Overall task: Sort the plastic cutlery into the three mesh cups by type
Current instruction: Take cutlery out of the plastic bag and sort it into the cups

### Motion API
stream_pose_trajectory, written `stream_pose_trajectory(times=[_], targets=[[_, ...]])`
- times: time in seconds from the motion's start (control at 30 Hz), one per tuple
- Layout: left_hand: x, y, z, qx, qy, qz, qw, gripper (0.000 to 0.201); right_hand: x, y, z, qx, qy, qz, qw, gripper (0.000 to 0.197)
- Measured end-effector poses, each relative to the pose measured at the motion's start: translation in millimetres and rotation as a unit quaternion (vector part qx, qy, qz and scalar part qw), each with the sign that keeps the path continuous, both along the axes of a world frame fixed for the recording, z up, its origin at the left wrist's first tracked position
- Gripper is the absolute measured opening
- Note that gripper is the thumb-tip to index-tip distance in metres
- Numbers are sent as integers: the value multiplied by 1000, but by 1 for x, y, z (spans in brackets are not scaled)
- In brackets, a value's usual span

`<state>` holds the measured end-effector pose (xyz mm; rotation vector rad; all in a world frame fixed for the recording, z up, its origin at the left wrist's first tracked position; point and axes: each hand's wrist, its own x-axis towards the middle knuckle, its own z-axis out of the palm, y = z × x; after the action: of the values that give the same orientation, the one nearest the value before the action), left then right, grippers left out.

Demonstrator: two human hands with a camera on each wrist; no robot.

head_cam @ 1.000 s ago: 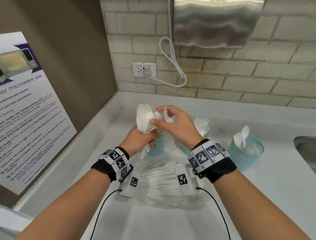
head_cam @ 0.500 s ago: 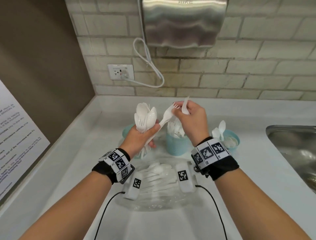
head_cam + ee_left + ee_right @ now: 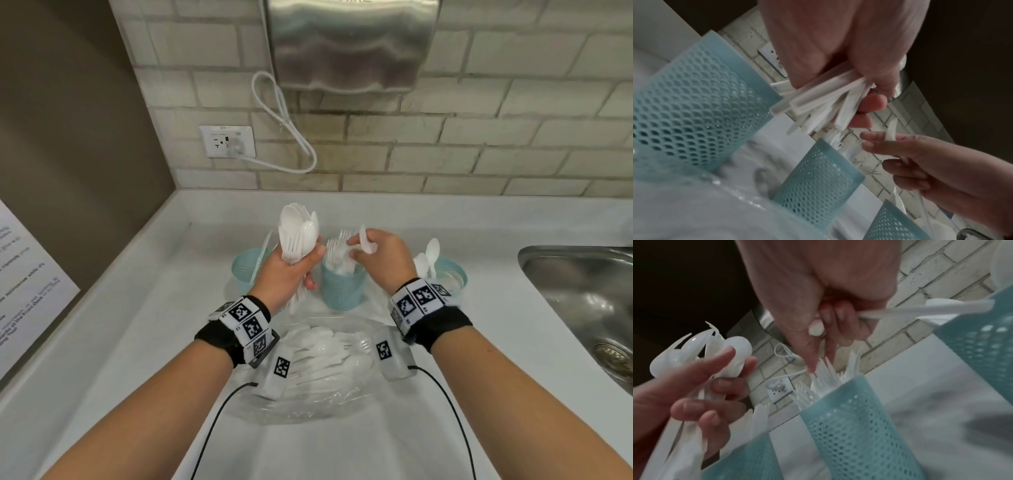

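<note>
While the right hand hovers just over the middle mesh cup, its grip is pinched on one white spoon, bowl up, handle running down through the curled fingers toward the palm. That cup is full of forks, tines up, so by my read the spoon belongs elsewhere: the right-hand cup, which already has spoons standing in it, sits just beside the right wrist, on the side away from the left hand. The spoon's long axis is near upright w/ a slight tilt, so it could drop in handle first after a short shift to the right. The right hand is clearly the nearer one to that cup.

The left hand has its grip closed round a mixed bundle of cutlery, heads up, handles fanning out below the fist, as the left wrist view shows. It's held above and in front of the left cup, where one thin piece, prob. a knife, leans on the rim.

More unsorted pieces lie in a clear plastic bag on the white table, near the person, between the forearms. The table sits in a corner: tiled wall behind w/ socket and a steel dryer, steel sink to the right, a notice on the left wall.
</note>
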<state>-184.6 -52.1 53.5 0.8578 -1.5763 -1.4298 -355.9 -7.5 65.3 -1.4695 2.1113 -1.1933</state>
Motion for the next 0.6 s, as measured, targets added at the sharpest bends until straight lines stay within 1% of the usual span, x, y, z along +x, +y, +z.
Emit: stream_pose_trajectory(times=[0.03,0.07,0.1,0.17,0.2,0.23,0.27,0.3,0.37,0.43,0.5,0.6], targets=[[0,1,0,-5,-2,-6,1000,16,0,0,0,16,1,12,1000,25],[0,1,-1,-10,-3,-9,1000,15,-1,0,4,11,-12,15,1000,35],[-1,1,-3,-12,-4,-11,1000,17,0,0,11,-6,-40,12,999,38],[-2,-1,-6,-3,-7,-9,1000,27,-1,-3,27,-54,-61,6,997,30],[-2,-2,-8,5,-10,-9,1000,29,-1,-3,34,-89,-84,1,993,28],[-4,-2,-9,9,-10,-12,1000,27,0,-2,41,-124,-124,-3,984,27],[-5,-2,-9,7,-8,-18,1000,22,2,-2,46,-146,-144,-10,979,28],[-6,-2,-9,5,-6,-23,1000,19,2,-2,48,-153,-137,-19,978,31],[-8,-1,-8,3,-3,-24,1000,22,4,-2,48,-130,-97,-31,986,37],[-9,-2,-9,0,-5,-24,1000,23,5,-4,43,-121,-106,-17,987,38],[-9,-2,-8,-2,-6,-28,1000,25,2,-10,28,-111,-112,2,987,36],[-9,-1,-9,-17,-6,-31,999,27,-2,-16,3,-72,-81,31,994,35]])
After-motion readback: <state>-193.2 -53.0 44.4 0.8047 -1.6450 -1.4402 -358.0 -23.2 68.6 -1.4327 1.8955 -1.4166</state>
